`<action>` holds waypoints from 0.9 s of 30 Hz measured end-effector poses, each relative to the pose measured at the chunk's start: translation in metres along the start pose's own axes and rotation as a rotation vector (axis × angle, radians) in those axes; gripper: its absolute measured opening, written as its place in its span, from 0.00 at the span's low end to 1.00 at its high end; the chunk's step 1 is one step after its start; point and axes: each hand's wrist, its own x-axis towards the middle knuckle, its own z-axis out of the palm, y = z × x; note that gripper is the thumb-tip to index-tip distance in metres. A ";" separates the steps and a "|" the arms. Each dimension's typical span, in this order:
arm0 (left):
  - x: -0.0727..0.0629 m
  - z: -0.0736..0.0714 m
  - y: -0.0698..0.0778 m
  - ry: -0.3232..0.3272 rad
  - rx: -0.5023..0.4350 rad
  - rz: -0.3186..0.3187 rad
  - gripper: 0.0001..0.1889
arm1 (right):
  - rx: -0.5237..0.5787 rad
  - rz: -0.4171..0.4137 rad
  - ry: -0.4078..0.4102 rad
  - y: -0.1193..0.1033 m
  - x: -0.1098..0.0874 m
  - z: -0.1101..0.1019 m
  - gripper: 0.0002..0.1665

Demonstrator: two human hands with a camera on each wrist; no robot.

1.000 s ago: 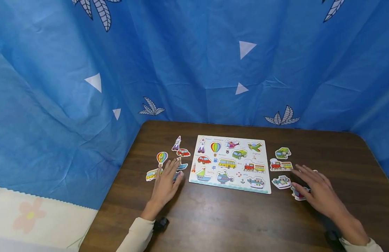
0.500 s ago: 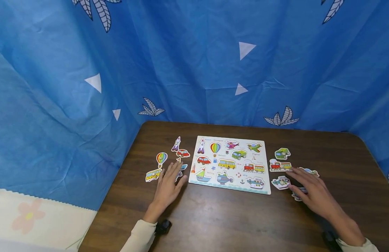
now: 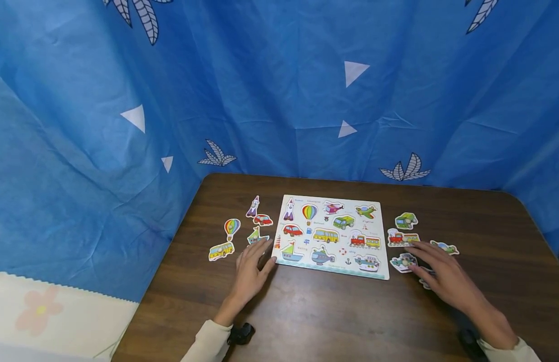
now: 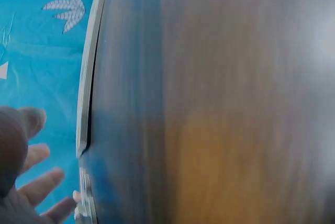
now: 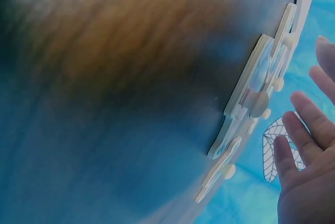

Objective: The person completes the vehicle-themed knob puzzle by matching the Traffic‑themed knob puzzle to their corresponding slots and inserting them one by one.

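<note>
A white puzzle board [image 3: 347, 251] printed with vehicles lies in the middle of the table. My left hand [image 3: 249, 274] hovers by its lower left corner with fingers spread, thumb near the board's left edge; nothing shows between its fingers in the left wrist view. Beyond those fingertips lies the sailboat piece [image 3: 256, 235]. My right hand [image 3: 451, 281] is held over loose pieces at the right, fingers extended and apart in the right wrist view. Its fingertips overlap the ship piece [image 3: 401, 262] and the train piece [image 3: 399, 238]. Another piece [image 3: 425, 285] is mostly hidden beneath it.
Left of the board lie the rocket [image 3: 253, 207], car [image 3: 263, 219], balloon [image 3: 232, 228] and bus [image 3: 221, 251] pieces. At the right are the truck [image 3: 406, 220] and plane [image 3: 446, 247] pieces. Pieces carry small knobs. A blue curtain [image 3: 279, 90] hangs behind the table [image 3: 315, 322].
My left hand has moved right toward the board, uncovering the bus and sailboat pieces. My right hand has shifted slightly left, revealing the plane piece.
</note>
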 end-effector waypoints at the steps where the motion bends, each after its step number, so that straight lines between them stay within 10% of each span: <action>1: -0.001 0.002 0.000 0.023 -0.005 0.006 0.24 | -0.001 -0.005 0.001 0.000 0.001 0.000 0.29; 27: 0.005 0.019 0.005 0.100 -0.036 -0.040 0.19 | -0.047 0.018 -0.048 -0.001 0.010 0.006 0.14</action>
